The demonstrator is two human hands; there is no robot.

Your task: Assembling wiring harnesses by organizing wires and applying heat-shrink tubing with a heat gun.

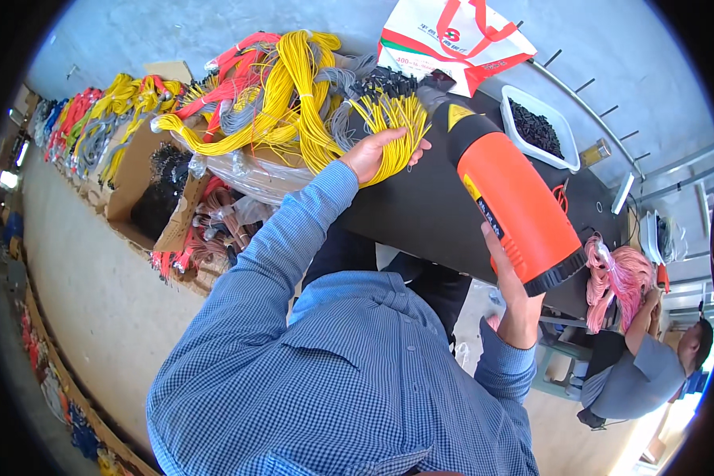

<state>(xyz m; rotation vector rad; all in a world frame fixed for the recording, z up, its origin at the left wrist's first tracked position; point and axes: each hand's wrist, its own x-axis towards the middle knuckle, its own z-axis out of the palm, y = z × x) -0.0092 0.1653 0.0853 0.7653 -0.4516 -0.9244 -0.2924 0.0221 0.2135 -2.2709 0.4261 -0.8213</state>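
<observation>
**Heat gun meets yellow wires**

Wires are getting warmed up right now, I think. The left hand [370,152] is closed around a bunch of yellow wires [394,127] and holds it up over the black table [436,214]. The wire tips fan out toward the heat gun. The right hand [509,289] is wrapped tight around the handle of the big orange heat gun [509,198]. Its dark nose sits just beside the wire tips, near a pile of black connectors [385,82].

Next, it looks like the gun's nose must stay close to the tips without touching them, and the bunch must be held steady. A white tray [565,127] of small black bits waits farther back. More bundles [270,87] lie behind.
</observation>
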